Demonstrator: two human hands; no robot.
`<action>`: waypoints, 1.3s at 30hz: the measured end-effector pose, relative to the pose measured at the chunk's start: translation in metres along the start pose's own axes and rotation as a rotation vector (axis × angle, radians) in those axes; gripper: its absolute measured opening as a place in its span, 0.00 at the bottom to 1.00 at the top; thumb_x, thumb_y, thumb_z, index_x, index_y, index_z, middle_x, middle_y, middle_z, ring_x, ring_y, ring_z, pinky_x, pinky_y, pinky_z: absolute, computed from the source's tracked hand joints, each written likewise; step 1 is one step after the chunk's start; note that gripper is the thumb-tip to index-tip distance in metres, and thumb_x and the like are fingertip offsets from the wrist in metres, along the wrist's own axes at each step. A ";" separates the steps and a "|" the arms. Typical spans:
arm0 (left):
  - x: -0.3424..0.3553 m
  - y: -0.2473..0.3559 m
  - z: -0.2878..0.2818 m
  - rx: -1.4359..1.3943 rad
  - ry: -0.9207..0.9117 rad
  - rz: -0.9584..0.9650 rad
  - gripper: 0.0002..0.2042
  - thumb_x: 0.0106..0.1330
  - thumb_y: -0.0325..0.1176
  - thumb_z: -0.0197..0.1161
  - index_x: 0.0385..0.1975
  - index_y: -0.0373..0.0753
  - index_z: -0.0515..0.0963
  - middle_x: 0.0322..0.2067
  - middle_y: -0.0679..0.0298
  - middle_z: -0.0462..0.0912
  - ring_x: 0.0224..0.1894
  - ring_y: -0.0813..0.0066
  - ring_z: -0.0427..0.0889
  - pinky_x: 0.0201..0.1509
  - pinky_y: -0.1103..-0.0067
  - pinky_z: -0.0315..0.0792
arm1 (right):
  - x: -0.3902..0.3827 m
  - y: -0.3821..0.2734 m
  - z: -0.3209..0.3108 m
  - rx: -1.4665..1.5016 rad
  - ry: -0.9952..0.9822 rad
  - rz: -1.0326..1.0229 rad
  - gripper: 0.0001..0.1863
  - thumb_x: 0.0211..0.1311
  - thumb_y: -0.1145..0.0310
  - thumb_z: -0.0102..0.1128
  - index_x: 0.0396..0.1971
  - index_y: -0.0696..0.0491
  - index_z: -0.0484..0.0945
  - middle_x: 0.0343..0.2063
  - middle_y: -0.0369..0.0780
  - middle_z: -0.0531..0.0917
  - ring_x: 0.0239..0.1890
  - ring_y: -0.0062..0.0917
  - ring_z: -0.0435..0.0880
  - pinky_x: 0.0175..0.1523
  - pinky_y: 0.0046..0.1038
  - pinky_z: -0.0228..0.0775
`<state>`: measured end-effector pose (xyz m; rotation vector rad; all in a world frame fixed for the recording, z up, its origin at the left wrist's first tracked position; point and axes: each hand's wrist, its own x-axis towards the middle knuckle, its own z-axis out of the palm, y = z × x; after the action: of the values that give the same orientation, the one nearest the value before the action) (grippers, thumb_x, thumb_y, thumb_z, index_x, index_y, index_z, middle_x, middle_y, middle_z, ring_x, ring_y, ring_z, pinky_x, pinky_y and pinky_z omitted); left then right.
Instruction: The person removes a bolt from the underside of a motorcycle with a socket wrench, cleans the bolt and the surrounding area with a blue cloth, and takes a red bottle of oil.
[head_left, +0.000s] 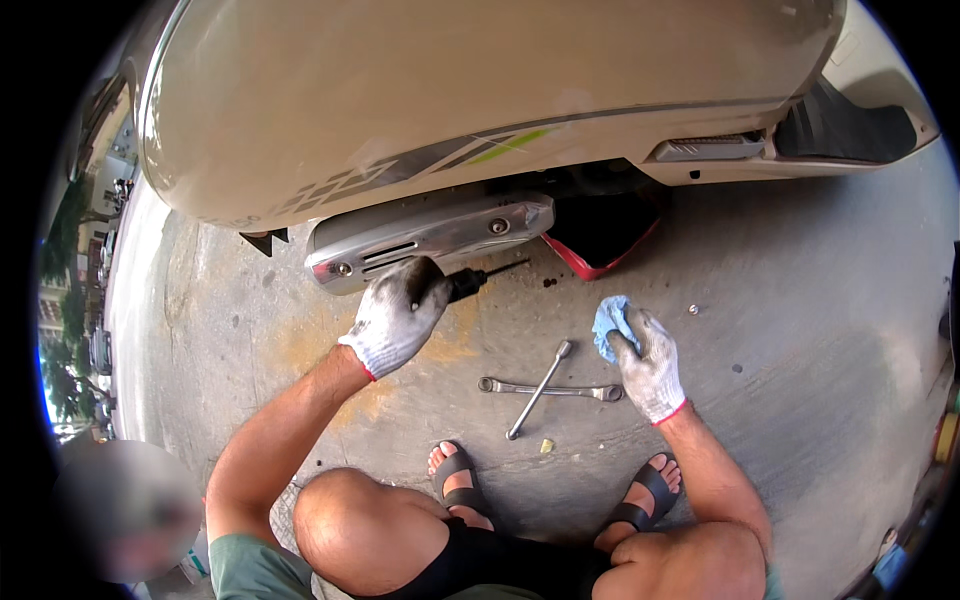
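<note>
In a white knitted glove, dirty at the fingers, my left hand (pixel 395 312) is closed around a black-handled tool (pixel 467 284) with a thin dark rod pointing right. Whether it is a screwdriver I cannot tell. It is held just below the silver exhaust cover (pixel 430 235) of a beige scooter (pixel 480 80). My right hand (pixel 652 365), gloved the same way, pinches a crumpled light-blue rag (pixel 610 325) above the ground. Between and below my hands, a double-ended ring wrench (pixel 550 389) lies crossed with a socket wrench (pixel 535 397).
A red-rimmed container with a dark inside (pixel 590 270) sits under the scooter, right of the exhaust. A small metal part (pixel 694 310) and a yellowish scrap (pixel 547 446) lie on the concrete. My sandalled feet (pixel 460 480) are near the wrenches. A blurred shape (pixel 130 510) is at lower left.
</note>
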<state>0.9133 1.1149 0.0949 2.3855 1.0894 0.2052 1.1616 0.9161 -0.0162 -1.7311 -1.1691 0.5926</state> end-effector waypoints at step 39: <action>-0.085 -0.081 0.078 -0.757 -0.039 -0.133 0.14 0.70 0.40 0.52 0.32 0.34 0.72 0.23 0.57 0.76 0.26 0.66 0.77 0.34 0.70 0.71 | 0.191 -0.089 0.074 -1.480 -0.432 -0.325 0.21 0.58 0.70 0.51 0.51 0.59 0.76 0.34 0.51 0.86 0.39 0.45 0.86 0.42 0.46 0.79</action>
<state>0.8291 1.0670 -0.0069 1.6314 0.9281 0.4335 1.1463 1.1290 0.0494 -2.4969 -2.4940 -0.2821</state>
